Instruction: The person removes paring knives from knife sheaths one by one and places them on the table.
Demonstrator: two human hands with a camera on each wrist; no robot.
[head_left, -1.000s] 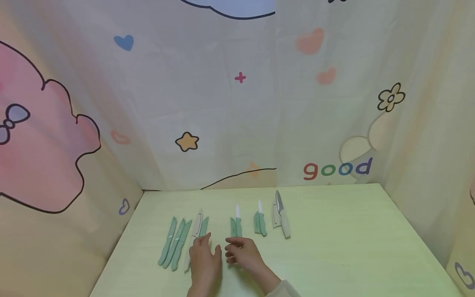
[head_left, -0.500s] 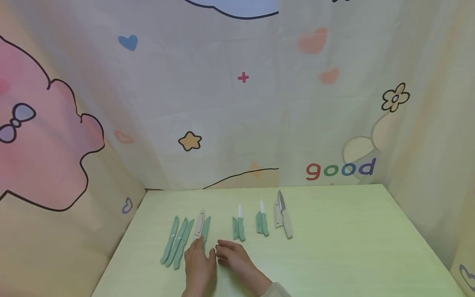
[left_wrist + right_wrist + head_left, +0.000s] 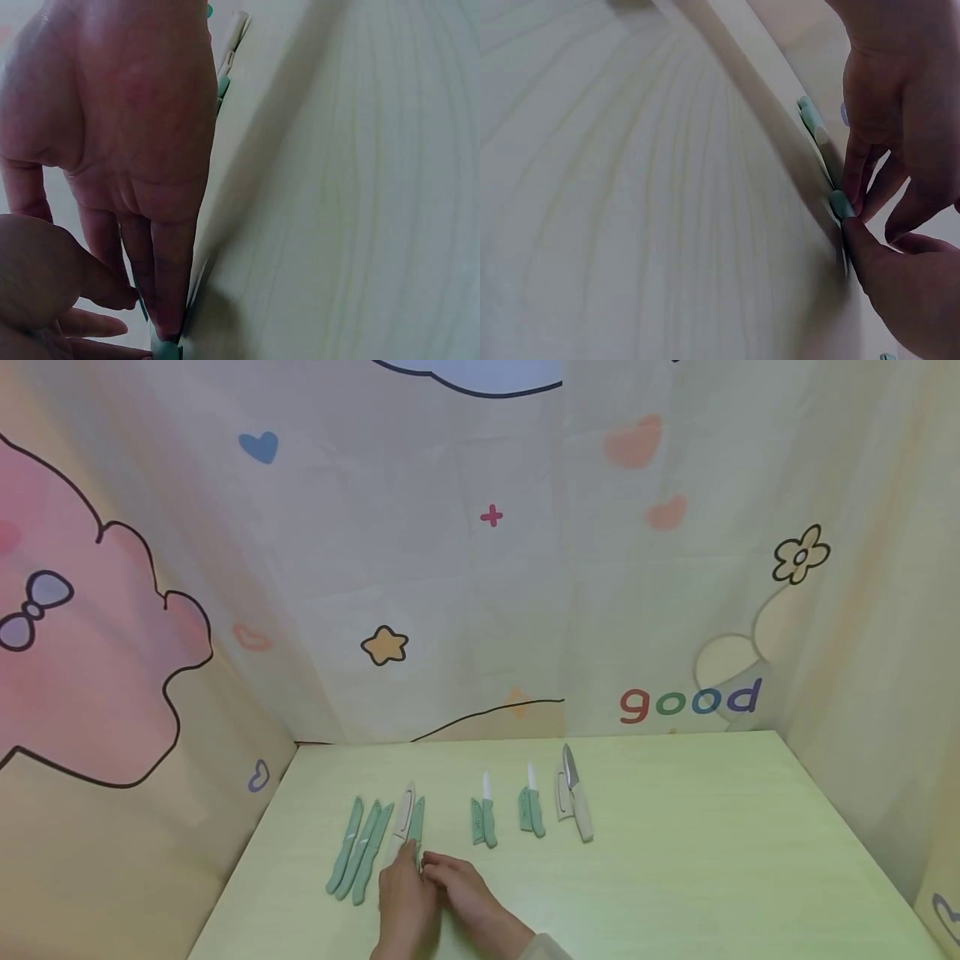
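The right hand (image 3: 467,895) has moved leftward since the earlier frames and now meets the left hand (image 3: 405,895) at the handle end of a green knife (image 3: 416,821). That knife lies on the table (image 3: 675,860), just beside a beige knife (image 3: 403,812) whose handle the left hand partly hides. Fingertips of both hands are at the green handle; whether either hand pinches it, I cannot tell. Three green knives (image 3: 356,858) lie to the left, and two green knives with white blades (image 3: 489,821) to the right.
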